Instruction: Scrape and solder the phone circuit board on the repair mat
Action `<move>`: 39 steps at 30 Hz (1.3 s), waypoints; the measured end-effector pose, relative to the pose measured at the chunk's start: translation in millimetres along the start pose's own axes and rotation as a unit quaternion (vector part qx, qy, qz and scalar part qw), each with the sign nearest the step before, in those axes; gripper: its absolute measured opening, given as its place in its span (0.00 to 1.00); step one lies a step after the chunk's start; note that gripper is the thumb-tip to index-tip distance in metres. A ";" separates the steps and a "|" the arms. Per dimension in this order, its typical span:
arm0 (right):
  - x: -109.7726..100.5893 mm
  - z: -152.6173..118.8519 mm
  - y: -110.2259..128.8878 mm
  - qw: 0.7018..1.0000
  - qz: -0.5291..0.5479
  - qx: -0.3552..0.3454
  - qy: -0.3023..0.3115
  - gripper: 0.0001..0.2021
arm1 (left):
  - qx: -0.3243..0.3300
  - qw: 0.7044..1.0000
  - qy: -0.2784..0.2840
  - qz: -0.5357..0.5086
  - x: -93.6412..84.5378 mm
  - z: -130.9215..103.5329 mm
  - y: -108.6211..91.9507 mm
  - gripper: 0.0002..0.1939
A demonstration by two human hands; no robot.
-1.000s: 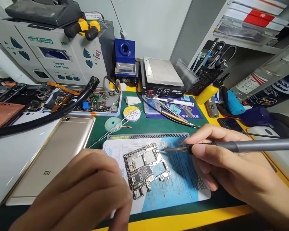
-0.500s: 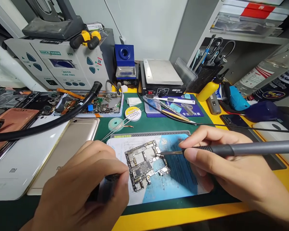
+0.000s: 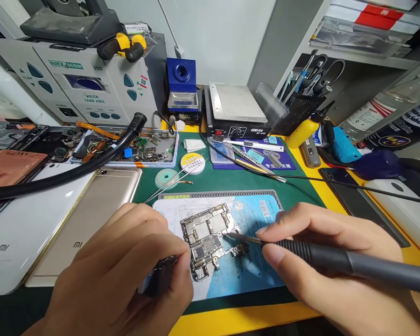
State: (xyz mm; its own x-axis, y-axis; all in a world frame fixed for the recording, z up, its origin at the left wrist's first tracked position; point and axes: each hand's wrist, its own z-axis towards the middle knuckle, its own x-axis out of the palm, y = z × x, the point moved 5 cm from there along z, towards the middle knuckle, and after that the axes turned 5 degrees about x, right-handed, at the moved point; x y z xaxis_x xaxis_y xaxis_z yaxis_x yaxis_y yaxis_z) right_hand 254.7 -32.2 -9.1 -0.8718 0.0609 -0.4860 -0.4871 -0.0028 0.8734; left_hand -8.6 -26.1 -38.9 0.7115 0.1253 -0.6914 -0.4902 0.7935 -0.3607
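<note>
A phone logic board [image 3: 205, 233] lies on a white and blue mat [image 3: 227, 284]. My right hand [image 3: 322, 252] is closed around the black ribbed grip of a soldering iron [image 3: 331, 259]. The iron's slim tip points left and meets or hovers just over the board's right part; contact cannot be made out. Left of the board, my left hand [image 3: 133, 266] is closed in a pinch between thumb and forefinger. A dark piece shows under those fingers, too hidden to name. Two thin silvery wires [image 3: 173, 183] run behind this hand.
Behind the mat are a solder spool [image 3: 166, 178], a round tin [image 3: 193, 163] and a heating plate [image 3: 236, 109]. A hot-air station [image 3: 87, 88] stands at back left, its black hose [image 3: 101, 161] crossing above several phones. A yellow bottle [image 3: 303, 130] stands at right.
My right hand has lowered and the iron's handle now slopes more. Its tip has shifted left and down over the board. My left hand keeps its pinch; the view has moved slightly.
</note>
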 end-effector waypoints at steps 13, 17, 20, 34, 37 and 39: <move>3.9 -9.1 6.7 0.993 -0.075 -0.091 -0.023 0.10 | 0.004 1.000 0.009 0.024 -6.2 8.1 0.4 0.12; 4.1 -9.8 7.2 0.993 -0.064 -0.103 -0.006 0.10 | 0.000 0.999 0.011 0.035 -7.1 7.0 0.2 0.13; 4.7 -9.8 8.2 0.992 -0.067 -0.108 -0.001 0.10 | 0.000 0.999 0.015 0.044 -8.6 5.2 -0.4 0.13; 8.4 -14.5 0.6 0.988 -0.075 -0.123 -0.063 0.10 | -0.032 0.997 -0.053 0.037 9.9 0.0 -9.4 0.09; 9.1 -14.4 0.3 0.986 -0.073 -0.134 -0.070 0.10 | -0.041 0.996 -0.063 0.046 4.3 -1.0 -6.7 0.09; 9.6 -14.3 -0.4 0.986 -0.069 -0.134 -0.071 0.10 | -0.027 0.997 -0.045 0.053 0.4 0.9 -5.2 0.13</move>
State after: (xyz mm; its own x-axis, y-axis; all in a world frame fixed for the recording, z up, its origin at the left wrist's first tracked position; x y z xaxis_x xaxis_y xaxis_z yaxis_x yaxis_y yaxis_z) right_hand 245.8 -45.8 -14.6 -0.7902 0.2172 -0.5731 -0.6125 -0.2472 0.7508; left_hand -5.2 -29.6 -36.8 0.6955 0.2607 -0.6696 -0.5896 0.7397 -0.3244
